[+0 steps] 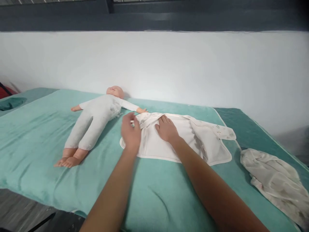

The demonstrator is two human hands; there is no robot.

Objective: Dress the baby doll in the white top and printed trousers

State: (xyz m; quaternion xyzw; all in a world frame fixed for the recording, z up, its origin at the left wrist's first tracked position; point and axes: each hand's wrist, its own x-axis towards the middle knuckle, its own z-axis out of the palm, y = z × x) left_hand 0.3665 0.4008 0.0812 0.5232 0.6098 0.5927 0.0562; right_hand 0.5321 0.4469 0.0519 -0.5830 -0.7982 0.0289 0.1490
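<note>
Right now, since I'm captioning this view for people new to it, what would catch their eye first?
Probably the baby doll, lying on its back on the green cover, left of centre. Next comes the small white garment spread open in the middle, with the right hand on it and the left hand, blurred, at its left end. A crumpled whitish cloth lies at far right.

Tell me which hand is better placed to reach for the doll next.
Left, most likely: the left hand is at the jacket's doll-side end, nearer the doll, while the right hand rests farther off, on the jacket.
</note>
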